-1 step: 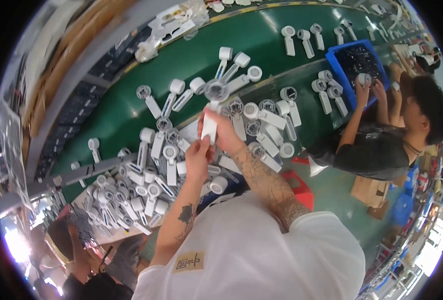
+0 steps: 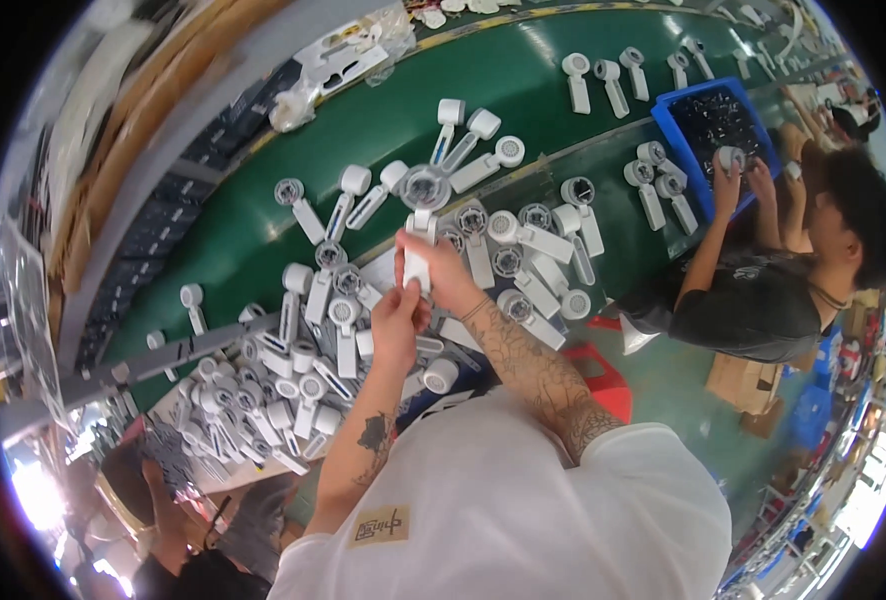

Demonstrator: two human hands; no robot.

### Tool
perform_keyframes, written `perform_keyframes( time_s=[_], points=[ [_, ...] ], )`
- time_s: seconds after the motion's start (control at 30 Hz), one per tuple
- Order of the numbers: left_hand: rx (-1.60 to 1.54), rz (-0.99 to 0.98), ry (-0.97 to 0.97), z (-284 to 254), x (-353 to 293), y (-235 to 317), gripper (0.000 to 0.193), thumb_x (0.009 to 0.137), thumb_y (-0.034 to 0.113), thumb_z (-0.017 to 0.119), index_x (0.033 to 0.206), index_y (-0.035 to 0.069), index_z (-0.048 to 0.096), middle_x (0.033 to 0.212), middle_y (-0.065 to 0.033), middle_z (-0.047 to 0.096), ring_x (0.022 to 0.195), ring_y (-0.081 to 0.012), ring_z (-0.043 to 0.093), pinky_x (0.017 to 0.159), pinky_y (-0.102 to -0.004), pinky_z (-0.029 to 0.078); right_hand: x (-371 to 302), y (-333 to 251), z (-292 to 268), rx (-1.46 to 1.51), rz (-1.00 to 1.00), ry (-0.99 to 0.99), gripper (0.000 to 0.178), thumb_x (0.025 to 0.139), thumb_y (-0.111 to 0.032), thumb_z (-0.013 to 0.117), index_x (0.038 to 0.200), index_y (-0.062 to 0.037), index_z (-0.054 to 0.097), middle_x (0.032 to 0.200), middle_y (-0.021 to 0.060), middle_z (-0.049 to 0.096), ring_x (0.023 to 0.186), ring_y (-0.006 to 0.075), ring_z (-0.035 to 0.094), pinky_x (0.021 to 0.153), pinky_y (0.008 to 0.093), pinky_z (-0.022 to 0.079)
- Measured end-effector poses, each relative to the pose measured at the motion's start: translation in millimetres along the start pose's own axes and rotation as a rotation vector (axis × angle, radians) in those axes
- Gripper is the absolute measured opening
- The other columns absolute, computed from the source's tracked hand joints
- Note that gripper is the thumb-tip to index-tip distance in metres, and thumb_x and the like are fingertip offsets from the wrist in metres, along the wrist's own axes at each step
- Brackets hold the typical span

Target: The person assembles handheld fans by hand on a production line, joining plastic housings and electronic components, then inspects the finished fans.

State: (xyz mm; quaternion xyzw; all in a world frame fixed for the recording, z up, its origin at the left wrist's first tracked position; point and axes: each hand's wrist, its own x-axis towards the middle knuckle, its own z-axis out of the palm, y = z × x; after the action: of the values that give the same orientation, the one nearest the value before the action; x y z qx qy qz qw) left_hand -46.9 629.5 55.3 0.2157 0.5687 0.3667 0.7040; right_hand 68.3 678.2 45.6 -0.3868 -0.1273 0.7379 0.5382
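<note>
A white handheld fan (image 2: 425, 187) with a clear round head is raised above the bench in front of me, head pointing away. My right hand (image 2: 441, 268) is wrapped around its handle from the right. At the lower end of the handle, the fingers of my left hand (image 2: 399, 322) are pinched against it; their tips are partly hidden. Close to the hands lie more white fans, among them one with a grille head (image 2: 344, 312) left of the left hand and one (image 2: 473, 220) right of the handle.
A large heap of fans (image 2: 253, 400) covers the bench at the left. Beyond runs a green belt (image 2: 383, 110) with several fans on it. At the right, a co-worker (image 2: 753, 290) handles a round part beside a blue bin (image 2: 678, 150) of small parts. A red stool (image 2: 603, 385) stands below.
The held fan has tilted a little, its head shifting slightly left and nearer, its handle looking shorter. Both hands keep their grip. The whole view has shifted slightly.
</note>
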Motion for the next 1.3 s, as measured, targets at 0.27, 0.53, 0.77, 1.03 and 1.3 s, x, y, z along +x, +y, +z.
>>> perform_keyframes(
  time_s=[0.27,0.53,0.77,1.03,1.3],
  points=[
    [0.904,0.253,0.176,-28.2,100.7,32.1,0.036,0.084,0.029,0.071,0.102,0.000,0.063,0.079,-0.0046,0.064,0.068,-0.0124,0.059,0.059,-0.0263,0.047,151.7,-28.8,-29.2,-0.203,-0.004,0.219,0.042,0.080,-0.040,0.074,0.069,-0.0020,0.061,0.063,0.0082,0.061,0.047,0.0166,0.061,0.039,0.0307,0.047],
    [0.974,0.723,0.206,90.5,178.3,61.2,0.017,0.079,0.013,0.063,0.091,0.001,0.062,0.078,-0.0154,0.065,0.075,-0.0315,0.064,0.071,-0.0407,0.050,213.7,-82.2,-47.4,-0.859,-0.794,0.510,0.055,0.084,-0.048,0.062,0.089,0.0061,0.067,0.088,0.0263,0.067,0.087,0.0426,0.065,0.075,0.0461,0.052],
    [1.681,0.537,0.034,179.7,285.0,68.8,0.034,0.083,0.025,0.060,0.109,0.003,0.058,0.110,-0.0216,0.061,0.105,-0.0386,0.060,0.085,-0.0467,0.051,148.3,-74.2,-164.4,-0.995,-0.402,1.186,0.055,0.072,-0.028,0.077,0.109,0.0011,0.050,0.113,0.0252,0.054,0.102,0.0413,0.058,0.085,0.0475,0.049],
    [1.697,1.159,0.090,178.2,347.1,110.8,0.026,0.080,0.022,0.061,0.099,0.006,0.065,0.102,-0.0148,0.064,0.097,-0.0329,0.059,0.086,-0.0419,0.047,189.5,-98.8,-189.5,-0.807,-0.235,1.164,0.087,0.067,-0.042,0.081,0.130,0.0024,0.040,0.123,0.0219,0.054,0.112,0.0378,0.055,0.094,0.0453,0.046],
    [2.164,0.567,0.242,93.4,393.3,194.2,0.046,0.082,0.016,0.063,0.124,0.006,0.047,0.116,-0.0187,0.061,0.111,-0.0334,0.058,0.097,-0.0579,0.039,198.0,-123.6,-156.2,-0.961,-0.089,1.215,0.103,0.066,-0.030,0.079,0.143,0.0020,0.019,0.124,0.0194,0.046,0.110,0.0348,0.053,0.090,0.0490,0.046]
  ],
)
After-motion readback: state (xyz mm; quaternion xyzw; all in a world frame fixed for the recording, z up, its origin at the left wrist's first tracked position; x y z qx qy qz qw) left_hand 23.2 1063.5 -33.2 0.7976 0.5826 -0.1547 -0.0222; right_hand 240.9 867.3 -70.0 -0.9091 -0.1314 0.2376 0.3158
